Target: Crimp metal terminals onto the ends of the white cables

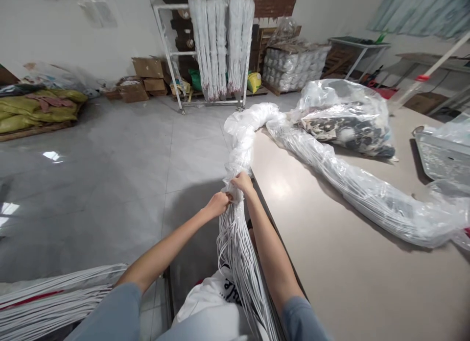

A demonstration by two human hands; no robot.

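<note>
A long bundle of white cables (238, 238) runs from my lap up to the table corner, its far part inside a clear plastic sleeve (242, 130). My left hand (219, 204) grips the gathered edge of the sleeve on the bundle's left side. Slightly higher, my right hand (242, 181) pinches the sleeve from the right. Below both hands the cables hang bare and spread out. The sleeved part bends over the table corner and continues across the tabletop to the right.
The pale table (293, 199) carries a plastic bag of dark and light pieces (345, 120) and a metal tray (440, 155). More white cables (55, 302) lie at lower left. Behind, wrapped bundles hang on a white wheeled rack (167, 37), near cardboard boxes (147, 76).
</note>
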